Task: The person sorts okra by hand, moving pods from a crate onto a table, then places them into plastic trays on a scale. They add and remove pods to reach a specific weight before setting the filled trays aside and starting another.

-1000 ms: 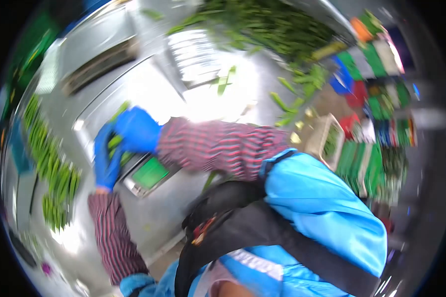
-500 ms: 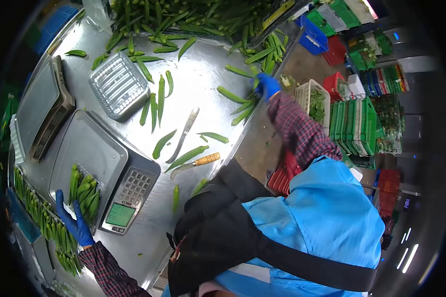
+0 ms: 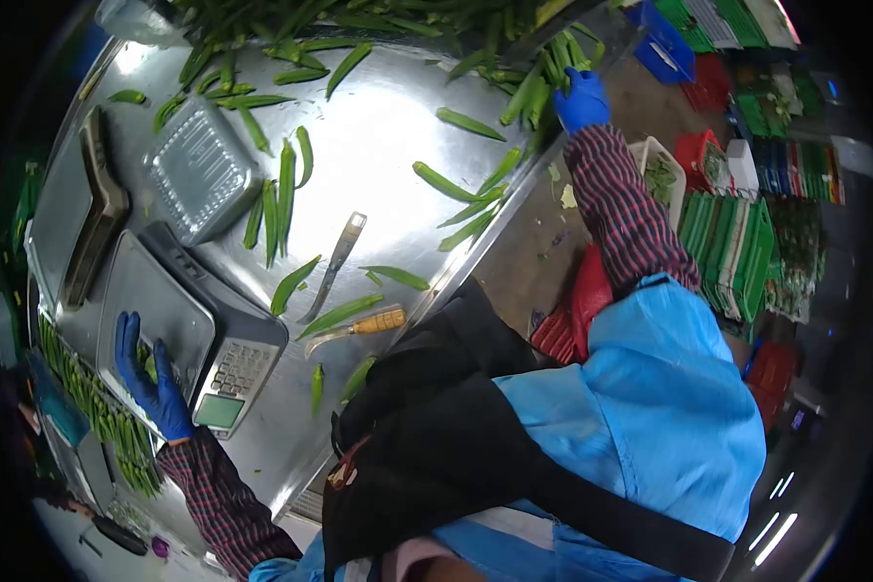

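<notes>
My left hand, in a blue glove, is over the pan of the digital scale with fingers apart. Bits of green okra show between thumb and fingers; the hand hides the rest. Gloved in blue too, my right hand closes on okra pods at the table's far right edge. More okra lies just below it. Mid-table are a long knife and a curved knife with a wooden handle, with loose pods around them. An upside-down-looking clear plastic tray sits beyond the scale.
A big okra heap fills the table's far side. A second scale stands at left, near rows of packed okra. Past the right table edge are a blue crate, a white basket and stacked green crates.
My right hand has moved farther up and right, from the lower pods to the bunch at the corner. My left hand has shifted over the okra on the scale. The view has shifted slightly.
</notes>
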`<state>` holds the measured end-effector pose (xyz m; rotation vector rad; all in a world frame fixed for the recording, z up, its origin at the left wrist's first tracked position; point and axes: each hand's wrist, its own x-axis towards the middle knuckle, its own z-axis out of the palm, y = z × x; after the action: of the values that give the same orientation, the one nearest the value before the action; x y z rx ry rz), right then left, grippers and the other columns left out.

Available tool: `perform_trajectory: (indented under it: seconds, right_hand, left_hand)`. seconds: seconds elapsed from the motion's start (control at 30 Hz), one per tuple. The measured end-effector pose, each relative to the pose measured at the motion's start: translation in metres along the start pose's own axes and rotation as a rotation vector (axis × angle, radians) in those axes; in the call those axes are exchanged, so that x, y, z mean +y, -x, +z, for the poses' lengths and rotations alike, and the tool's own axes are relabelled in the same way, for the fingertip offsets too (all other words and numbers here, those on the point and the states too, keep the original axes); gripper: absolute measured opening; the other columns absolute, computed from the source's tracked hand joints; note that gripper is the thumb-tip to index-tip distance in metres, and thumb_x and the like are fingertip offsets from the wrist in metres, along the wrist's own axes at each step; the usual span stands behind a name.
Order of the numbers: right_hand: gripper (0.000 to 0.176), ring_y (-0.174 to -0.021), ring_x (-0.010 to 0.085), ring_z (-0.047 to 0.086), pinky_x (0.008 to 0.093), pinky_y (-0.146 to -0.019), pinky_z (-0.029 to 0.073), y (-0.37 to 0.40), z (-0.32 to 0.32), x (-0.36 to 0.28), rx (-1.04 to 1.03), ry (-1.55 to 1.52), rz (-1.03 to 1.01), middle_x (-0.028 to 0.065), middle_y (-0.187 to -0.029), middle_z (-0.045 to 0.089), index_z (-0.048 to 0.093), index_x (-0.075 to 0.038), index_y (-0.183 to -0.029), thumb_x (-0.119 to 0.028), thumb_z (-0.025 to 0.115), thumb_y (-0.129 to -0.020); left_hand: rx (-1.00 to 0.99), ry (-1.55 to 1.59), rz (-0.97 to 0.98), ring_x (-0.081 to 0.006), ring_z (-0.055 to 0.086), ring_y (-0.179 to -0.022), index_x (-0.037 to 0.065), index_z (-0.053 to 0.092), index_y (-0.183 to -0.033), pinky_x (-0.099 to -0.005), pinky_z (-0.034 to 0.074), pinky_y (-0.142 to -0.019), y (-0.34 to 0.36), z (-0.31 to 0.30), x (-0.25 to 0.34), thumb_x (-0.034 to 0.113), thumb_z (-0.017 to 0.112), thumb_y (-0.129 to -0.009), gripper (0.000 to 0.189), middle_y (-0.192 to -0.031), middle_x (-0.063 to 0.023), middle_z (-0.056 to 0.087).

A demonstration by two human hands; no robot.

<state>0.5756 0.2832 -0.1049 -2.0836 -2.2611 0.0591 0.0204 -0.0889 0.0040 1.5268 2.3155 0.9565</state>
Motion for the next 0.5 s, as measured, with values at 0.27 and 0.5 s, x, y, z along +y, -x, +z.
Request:
perform_trajectory:
  seconds: [0.27,0.5]
  right_hand:
    - [0.035,-0.098,0.0384,0.056,0.0449,-0.085,0.045,0.054,0.045,-0.115,-0.156,-0.140,-0.469,0.0201,-0.106,0.059,0.056,-0.007,-0.114,-0.015,0.054,-0.080]
    - [0.036,-0.075,0.0165,0.058,0.0295,-0.070,0.048,0.061,0.018,-0.188,-0.158,-0.713,-0.436,0.0066,-0.101,0.062,0.053,-0.008,-0.117,-0.014,0.059,-0.082]
  left_hand:
    - [0.206,-0.041,0.051,-0.0222,0.047,-0.120,0.005,0.052,-0.123,-0.0332,0.036,-0.101,0.032,-0.035,-0.016,0.000,0.061,-0.083,0.042,-0.127,-0.0105,0.051]
    - [0.633,0.250,-0.243,-0.0187,0.052,-0.113,0.008,0.053,-0.120,-0.0327,0.041,-0.096,0.146,-0.107,-0.098,-0.001,0.060,-0.083,0.039,-0.123,-0.0066,0.054]
